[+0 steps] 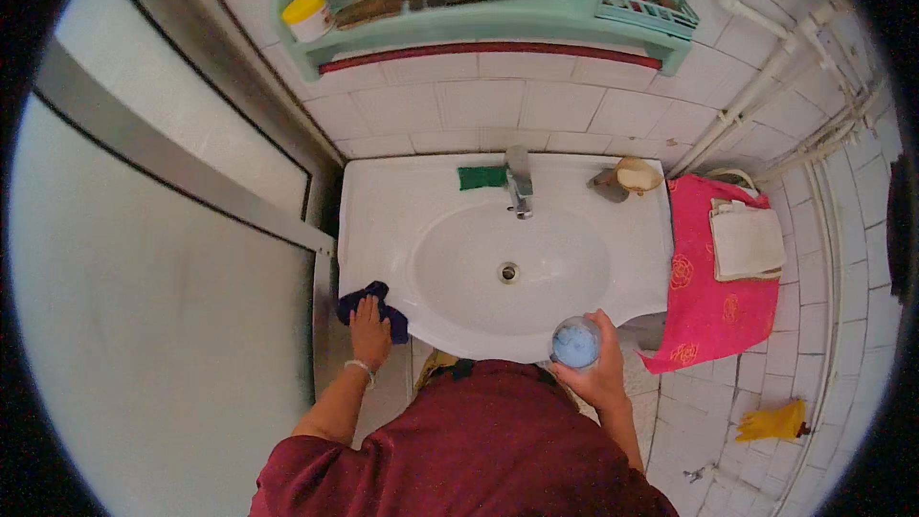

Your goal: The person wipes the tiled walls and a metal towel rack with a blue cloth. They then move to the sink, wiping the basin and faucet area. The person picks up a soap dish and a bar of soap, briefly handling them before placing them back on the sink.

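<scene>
My left hand (369, 333) rests on a dark blue cloth (377, 290) at the front left corner of the white washbasin (373, 220). Its fingers are stretched out over the bunched cloth, which hangs partly past the rim. In my right hand (603, 371) is a round clear cup (576, 343) with pale blue, grainy stuff inside, held at the basin's front right edge. A chrome tap (518, 182) stands at the back of the basin, beside a green scouring pad (481, 177). The bowl's drain (508, 273) shows no standing water around it.
A tan cup (637, 175) sits at the back right corner. To the right, a pink cloth (708, 297) carries a folded white towel (747, 241). Overhead is a green shelf (450, 14) with brushes and jars. A frosted door (182, 278) borders the left; yellow gloves (773, 421) hang at right.
</scene>
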The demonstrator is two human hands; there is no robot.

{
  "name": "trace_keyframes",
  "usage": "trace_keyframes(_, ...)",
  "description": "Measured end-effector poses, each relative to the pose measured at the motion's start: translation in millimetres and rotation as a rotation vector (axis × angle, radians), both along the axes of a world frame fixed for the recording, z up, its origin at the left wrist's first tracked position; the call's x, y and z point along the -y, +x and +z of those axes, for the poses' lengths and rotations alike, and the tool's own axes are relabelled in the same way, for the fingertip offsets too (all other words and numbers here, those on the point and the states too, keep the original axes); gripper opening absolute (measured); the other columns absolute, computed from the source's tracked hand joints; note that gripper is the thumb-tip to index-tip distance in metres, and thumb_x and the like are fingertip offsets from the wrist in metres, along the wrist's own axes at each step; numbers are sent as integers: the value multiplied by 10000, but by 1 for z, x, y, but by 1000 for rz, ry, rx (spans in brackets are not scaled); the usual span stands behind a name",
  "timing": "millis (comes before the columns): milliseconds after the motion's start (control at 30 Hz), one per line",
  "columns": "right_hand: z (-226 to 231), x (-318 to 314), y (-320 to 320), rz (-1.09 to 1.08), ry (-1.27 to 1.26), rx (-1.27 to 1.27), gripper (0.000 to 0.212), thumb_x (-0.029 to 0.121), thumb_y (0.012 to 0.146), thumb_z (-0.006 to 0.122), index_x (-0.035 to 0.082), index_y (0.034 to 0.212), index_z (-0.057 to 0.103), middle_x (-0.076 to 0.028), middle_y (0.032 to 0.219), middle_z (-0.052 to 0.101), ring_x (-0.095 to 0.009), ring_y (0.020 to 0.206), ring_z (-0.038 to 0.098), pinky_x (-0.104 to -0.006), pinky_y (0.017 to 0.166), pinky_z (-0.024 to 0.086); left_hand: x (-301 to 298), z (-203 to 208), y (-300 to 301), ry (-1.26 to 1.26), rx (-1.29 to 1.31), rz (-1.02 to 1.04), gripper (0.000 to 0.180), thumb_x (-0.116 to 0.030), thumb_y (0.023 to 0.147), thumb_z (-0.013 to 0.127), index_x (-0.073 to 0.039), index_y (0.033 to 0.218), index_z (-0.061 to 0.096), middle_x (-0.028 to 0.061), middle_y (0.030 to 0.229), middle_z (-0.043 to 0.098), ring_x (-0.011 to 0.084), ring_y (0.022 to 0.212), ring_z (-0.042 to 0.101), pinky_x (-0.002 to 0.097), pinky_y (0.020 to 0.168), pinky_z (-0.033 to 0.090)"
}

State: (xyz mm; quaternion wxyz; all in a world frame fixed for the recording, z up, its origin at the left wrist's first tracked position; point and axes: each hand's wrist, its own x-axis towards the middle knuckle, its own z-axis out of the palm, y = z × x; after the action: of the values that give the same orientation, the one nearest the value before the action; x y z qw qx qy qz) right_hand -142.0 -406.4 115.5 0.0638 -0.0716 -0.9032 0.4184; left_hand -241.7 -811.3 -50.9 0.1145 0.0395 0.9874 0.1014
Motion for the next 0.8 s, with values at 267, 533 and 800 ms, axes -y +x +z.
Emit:
trace_keyframes(267,-16,-8,10,-92,-27,100,1034,212,548,866,-28,1376,294,-185,1251,491,-299,1154,505,-386,974,406,-21,-14,-99,96,-50,-476,595,-308,966,413,-36,1461,228,191,1520,197,366,1415,148,560,1119,97)
trace_keyframes(533,-12,14,-19,-134,-83,142,978,223,552,871,-26,1334,341,-185,1256,490,-296,1167,498,-388,991,393,-118,-31,-203,89,-235,-552,669,-263,871,580,-41,1431,289,139,1499,260,306,1413,171,523,1131,116)
trace_keyframes(800,-9,79,-154,201,-120,31,967,208,559,864,36,1354,340,-163,1281,480,-302,1189,491,-390,1004,389,-135,-29,-231,68,-154,-539,690,-269,873,580,-61,1451,266,103,1511,254,287,1408,193,477,1139,121)
